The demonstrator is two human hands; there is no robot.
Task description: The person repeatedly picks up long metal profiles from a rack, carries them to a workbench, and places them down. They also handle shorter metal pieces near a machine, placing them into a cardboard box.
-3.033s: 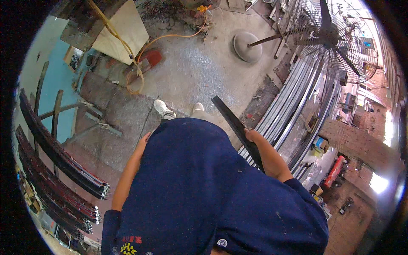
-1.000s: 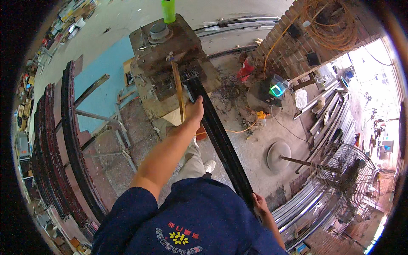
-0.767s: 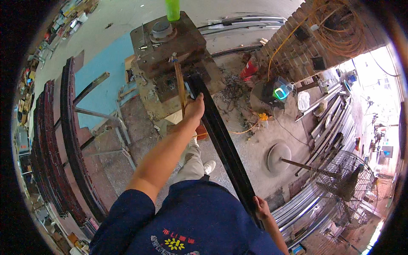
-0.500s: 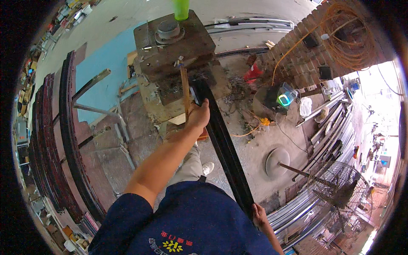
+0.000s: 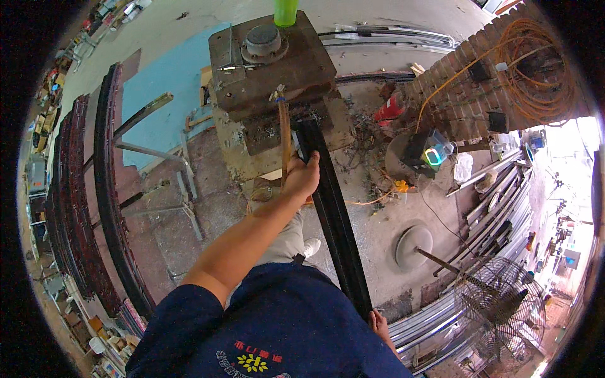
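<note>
Workshop floor; bar (image 5: 331, 208) lengthwise (machineward) (image 5: 271, 69)

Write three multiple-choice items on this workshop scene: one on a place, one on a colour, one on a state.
1. Where does the far end of the long dark metal bar sit?
A. at the press machine
B. on the standing fan
C. on the stacked rails

2. What colour is the bottle on top of the machine?
A. red
B. green
C. white

3. What is the left hand doing?
A. hanging free
B. resting on the floor
C. gripping the wooden lever handle

Answers: 1 A, the bar runs up to the machine's front. 2 B, it is bright green. 3 C, the fingers close around the handle beside the bar.
</note>
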